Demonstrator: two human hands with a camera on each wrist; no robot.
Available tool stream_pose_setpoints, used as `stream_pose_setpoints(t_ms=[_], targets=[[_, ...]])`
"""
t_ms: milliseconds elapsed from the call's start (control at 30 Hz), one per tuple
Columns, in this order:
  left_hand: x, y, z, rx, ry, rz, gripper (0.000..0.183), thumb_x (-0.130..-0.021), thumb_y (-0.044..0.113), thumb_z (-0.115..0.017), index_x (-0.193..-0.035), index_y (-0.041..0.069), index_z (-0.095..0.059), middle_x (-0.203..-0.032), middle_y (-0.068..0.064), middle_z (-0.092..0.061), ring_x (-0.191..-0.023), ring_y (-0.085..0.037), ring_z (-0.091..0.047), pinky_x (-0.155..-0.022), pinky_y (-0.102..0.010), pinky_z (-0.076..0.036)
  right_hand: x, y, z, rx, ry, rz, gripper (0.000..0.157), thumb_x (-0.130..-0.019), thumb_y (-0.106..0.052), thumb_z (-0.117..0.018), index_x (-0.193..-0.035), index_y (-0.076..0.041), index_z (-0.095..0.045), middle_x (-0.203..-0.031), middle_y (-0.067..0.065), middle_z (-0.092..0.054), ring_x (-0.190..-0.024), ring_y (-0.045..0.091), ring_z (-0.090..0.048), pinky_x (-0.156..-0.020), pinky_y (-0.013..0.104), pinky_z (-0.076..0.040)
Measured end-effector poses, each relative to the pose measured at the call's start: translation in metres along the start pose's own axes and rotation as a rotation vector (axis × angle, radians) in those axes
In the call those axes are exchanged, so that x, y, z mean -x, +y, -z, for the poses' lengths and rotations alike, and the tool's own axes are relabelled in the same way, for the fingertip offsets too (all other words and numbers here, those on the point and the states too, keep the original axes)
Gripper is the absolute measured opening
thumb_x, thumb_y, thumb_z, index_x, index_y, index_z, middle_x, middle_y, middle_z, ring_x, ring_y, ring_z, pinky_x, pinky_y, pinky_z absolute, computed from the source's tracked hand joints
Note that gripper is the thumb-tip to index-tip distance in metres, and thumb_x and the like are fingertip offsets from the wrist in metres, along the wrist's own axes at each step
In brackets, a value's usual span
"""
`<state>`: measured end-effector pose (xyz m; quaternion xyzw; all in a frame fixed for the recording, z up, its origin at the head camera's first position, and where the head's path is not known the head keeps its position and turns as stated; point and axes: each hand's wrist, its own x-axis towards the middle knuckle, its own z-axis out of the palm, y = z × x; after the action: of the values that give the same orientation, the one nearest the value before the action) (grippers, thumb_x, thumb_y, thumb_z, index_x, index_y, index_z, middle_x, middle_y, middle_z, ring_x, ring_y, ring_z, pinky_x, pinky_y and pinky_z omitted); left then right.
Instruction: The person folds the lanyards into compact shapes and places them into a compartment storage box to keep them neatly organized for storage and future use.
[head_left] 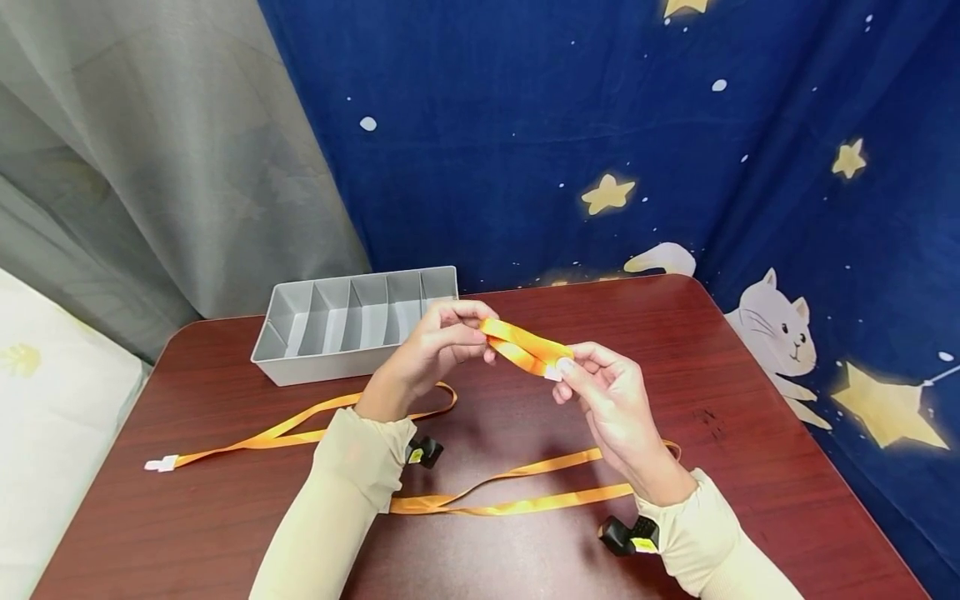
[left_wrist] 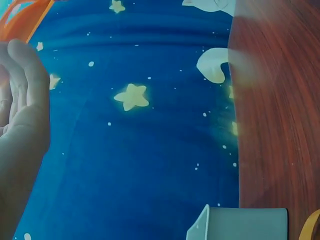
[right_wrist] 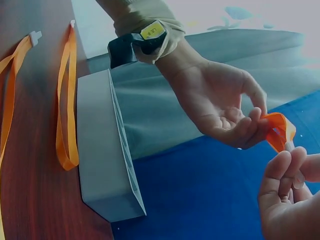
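Raised over the table, an orange lanyard (head_left: 525, 340) is folded into a short loop and stretched between two hands. The left hand (head_left: 438, 340) pinches its left end between thumb and fingers. At the other end, the right hand (head_left: 617, 400) pinches the strap beside its white clip (head_left: 553, 372), which the thumb partly covers. In the right wrist view the loop (right_wrist: 282, 125) shows a gap between its layers. Two more orange lanyards lie spread on the table: one (head_left: 277, 435) at the left with a white clip, another (head_left: 525, 502) beneath the forearms, partly hidden.
A grey divided box (head_left: 330, 367) stands at the back left of the brown table (head_left: 600, 321), behind the left hand. Dividers split it into several compartments. A blue star-patterned curtain (head_left: 487, 167) hangs behind the table, with a grey curtain (head_left: 187, 167) at left.
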<state>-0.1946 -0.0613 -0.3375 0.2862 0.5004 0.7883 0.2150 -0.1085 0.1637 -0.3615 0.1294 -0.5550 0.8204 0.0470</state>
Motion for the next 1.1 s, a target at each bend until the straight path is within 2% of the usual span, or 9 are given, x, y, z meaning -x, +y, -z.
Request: stream_pose_setpoints(t_ms=[67,233,367,467,600,700,833,967,1100], targets=[[0.0,0.0,0.0,0.005,-0.001,0.024,0.027,-0.089,0.0,-0.046,-0.09,0.009,-0.071,-0.083,-0.004,-0.068,-0.064,-0.015,-0.063,-0.069,-0.025,-0.057,0.0,-0.001,0.001,0.003,-0.008,0.001,0.017,-0.095,0.009,-0.058,-0.099,-0.004,-0.069,-0.078,0.006,-0.062,-0.062,0.015,-0.056,-0.065,0.021,-0.054],[-0.002,-0.003,0.0,-0.16,0.087,0.085,0.018,-0.093,0.006,-0.061,-0.079,0.01,-0.072,-0.071,-0.007,-0.065,-0.057,-0.013,-0.06,-0.062,-0.022,-0.054,-0.001,-0.004,0.003,0.002,-0.012,0.0,0.019,-0.095,0.009,-0.058,-0.1,-0.005,-0.069,-0.077,0.004,-0.063,-0.062,0.016,-0.056,-0.065,0.022,-0.054],[-0.002,-0.006,0.002,-0.262,0.09,0.083,0.006,-0.09,0.002,-0.068,-0.093,0.002,-0.073,-0.074,-0.007,-0.07,-0.059,-0.015,-0.062,-0.065,-0.024,-0.055,-0.004,-0.008,0.005,0.001,-0.029,0.001,0.017,-0.095,0.009,-0.058,-0.101,-0.003,-0.069,-0.078,0.005,-0.065,-0.062,0.016,-0.055,-0.065,0.022,-0.054],[0.0,-0.007,0.004,-0.326,0.024,0.089,0.029,-0.091,0.004,-0.07,-0.119,-0.002,-0.068,-0.081,-0.009,-0.071,-0.061,-0.018,-0.062,-0.066,-0.025,-0.055,-0.005,-0.01,0.007,0.005,-0.059,0.002,0.017,-0.095,0.009,-0.057,-0.1,-0.002,-0.069,-0.08,0.005,-0.067,-0.062,0.015,-0.056,-0.065,0.023,-0.055],[0.002,-0.009,0.006,-0.374,-0.139,0.119,0.05,-0.092,0.01,-0.071,-0.139,-0.001,-0.055,-0.079,-0.01,-0.068,-0.062,-0.019,-0.059,-0.061,-0.025,-0.052,-0.007,-0.014,0.01,0.003,-0.088,0.004,0.018,-0.096,0.01,-0.056,-0.1,-0.002,-0.07,-0.081,0.004,-0.07,-0.063,0.014,-0.057,-0.066,0.023,-0.055],[0.002,-0.011,0.006,-0.383,-0.239,0.16,0.05,-0.092,0.012,-0.071,-0.138,-0.003,-0.055,-0.077,-0.008,-0.066,-0.062,-0.018,-0.058,-0.059,-0.024,-0.051,-0.009,-0.017,0.013,0.01,-0.101,-0.01,0.019,-0.095,0.009,-0.056,-0.101,-0.002,-0.07,-0.08,0.004,-0.07,-0.062,0.014,-0.057,-0.065,0.022,-0.054],[0.003,-0.014,0.004,-0.379,-0.325,0.22,0.046,-0.092,0.006,-0.068,-0.136,-0.004,-0.057,-0.079,-0.01,-0.066,-0.062,-0.017,-0.059,-0.061,-0.026,-0.053,-0.012,-0.019,0.016,0.06,-0.125,-0.031,0.017,-0.095,0.008,-0.058,-0.103,-0.001,-0.071,-0.081,0.004,-0.069,-0.062,0.014,-0.056,-0.063,0.022,-0.054],[0.004,-0.015,0.002,-0.395,-0.396,0.244,0.041,-0.092,0.004,-0.067,-0.132,-0.005,-0.06,-0.083,-0.014,-0.067,-0.065,-0.018,-0.063,-0.066,-0.032,-0.056,-0.013,-0.02,0.018,0.144,-0.142,-0.025,0.018,-0.094,0.009,-0.059,-0.101,-0.002,-0.071,-0.081,0.004,-0.07,-0.062,0.014,-0.058,-0.062,0.023,-0.054],[0.004,-0.016,0.0,-0.403,-0.436,0.253,0.034,-0.092,0.003,-0.067,-0.125,-0.005,-0.064,-0.084,-0.009,-0.068,-0.065,-0.019,-0.065,-0.07,-0.035,-0.057,-0.014,-0.021,0.02,0.207,-0.155,-0.018,0.02,-0.092,0.01,-0.06,-0.1,-0.004,-0.072,-0.082,0.003,-0.07,-0.062,0.013,-0.061,-0.062,0.024,-0.055]])
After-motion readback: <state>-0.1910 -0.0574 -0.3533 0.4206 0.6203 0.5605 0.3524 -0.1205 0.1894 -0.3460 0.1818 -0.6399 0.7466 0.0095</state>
